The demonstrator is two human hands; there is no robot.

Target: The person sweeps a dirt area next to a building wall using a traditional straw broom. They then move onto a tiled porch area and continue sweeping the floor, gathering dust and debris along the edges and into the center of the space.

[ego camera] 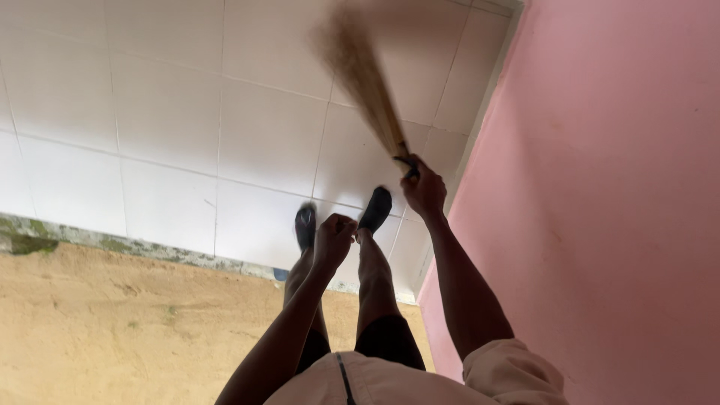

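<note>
My right hand (424,189) grips the bound end of a straw broom (367,82). Its brown bristles fan out up and to the left over the white tiled floor (172,112) and look blurred by motion. My left hand (334,238) hangs in a loose fist over my legs and holds nothing. Both of my feet, in dark shoes (375,210), stand on the tiles just below the broom.
A pink wall (600,202) runs along the right side, close to my right arm. A mossy concrete edge (112,244) borders the tiles, with sandy ground (112,322) beyond it at the lower left.
</note>
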